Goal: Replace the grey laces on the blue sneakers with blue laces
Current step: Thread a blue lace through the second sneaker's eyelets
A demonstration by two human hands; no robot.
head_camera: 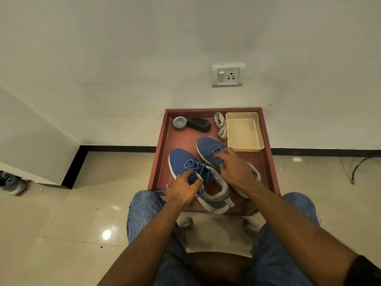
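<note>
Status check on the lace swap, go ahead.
Both hands on the left sneaker: left hand pinching blue lace, right hand at the eyelets. Grey laces lie aside. Nothing blocking.

Even indoor light, floor glare point(107, 234), wide-angle edge distortion

A plain pale wall point(144, 58) rises beyond the grip, carrying 1 grey socket plate point(227, 75). A black skirting point(121, 149) meets glossy beige floor tiles point(72, 219), reflecting a lamp.

knit low-top sneakers point(183, 162): blue, white soles, grey lining
thin cord laces point(196, 167): blue
flat bundled laces point(221, 124): grey
shallow wooden tray point(162, 149): reddish-brown
</note>
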